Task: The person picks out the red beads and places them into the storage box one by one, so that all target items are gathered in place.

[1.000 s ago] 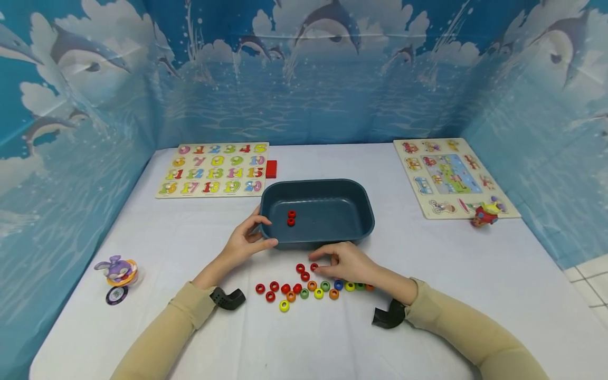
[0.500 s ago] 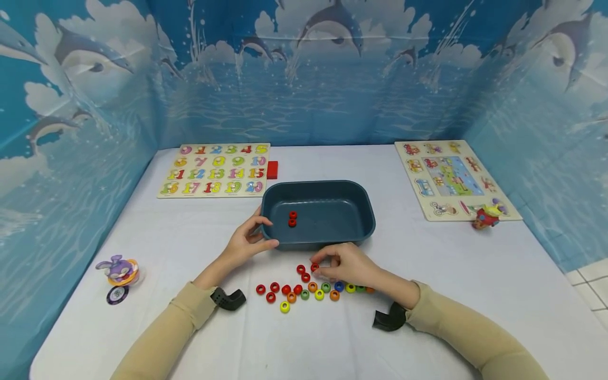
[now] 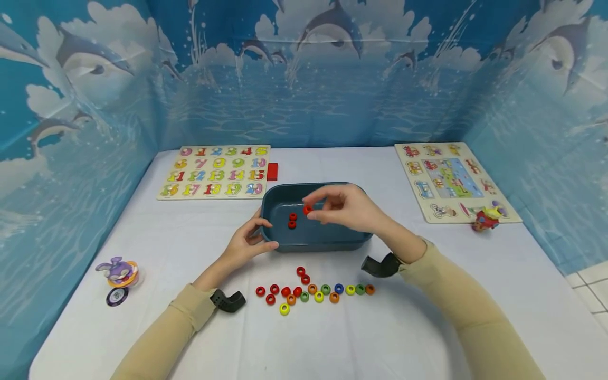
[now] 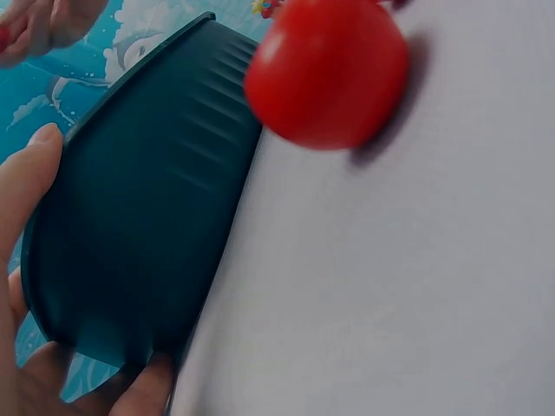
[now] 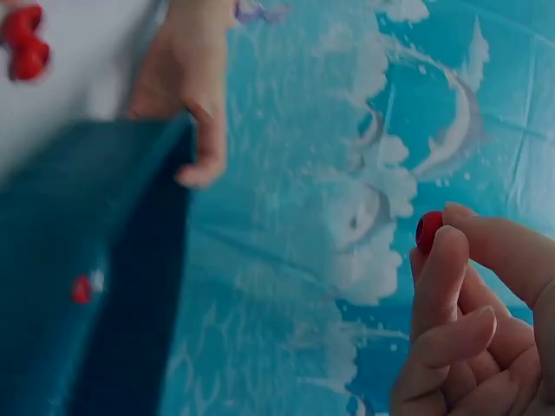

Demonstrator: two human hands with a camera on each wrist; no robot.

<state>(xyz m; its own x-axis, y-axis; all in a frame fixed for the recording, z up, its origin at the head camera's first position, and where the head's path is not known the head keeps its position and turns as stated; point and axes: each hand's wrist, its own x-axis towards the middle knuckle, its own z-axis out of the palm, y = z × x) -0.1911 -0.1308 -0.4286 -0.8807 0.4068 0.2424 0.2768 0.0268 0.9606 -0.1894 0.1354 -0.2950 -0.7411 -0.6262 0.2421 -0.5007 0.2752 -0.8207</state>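
A dark teal plastic tray (image 3: 323, 246) stands on the white cloth, with two red beads (image 3: 292, 225) lying on its floor. My left hand (image 3: 244, 240) grips the tray's left end; in the left wrist view the thumb (image 4: 35, 173) is at the rim and the fingers curl along the end wall. Over the tray's inside, my right hand (image 3: 349, 208) pinches a red bead (image 5: 428, 231) between thumb and fingertip. In front of the tray lie two more red beads (image 3: 303, 275), and nearer still is a row of red, orange, green, yellow and blue beads (image 3: 319, 296).
A number puzzle board (image 3: 214, 172) lies back left beside a small red block (image 3: 272, 172). Another picture puzzle (image 3: 453, 182) is back right, with a small toy figure (image 3: 486, 217) at its corner. A purple rabbit toy (image 3: 117, 269) stands left. Dolphin-print curtains surround the table.
My right hand has picked up a red bead from in front of the tray, lifting it forward over the tray. The left hand keeps its grip on the tray.
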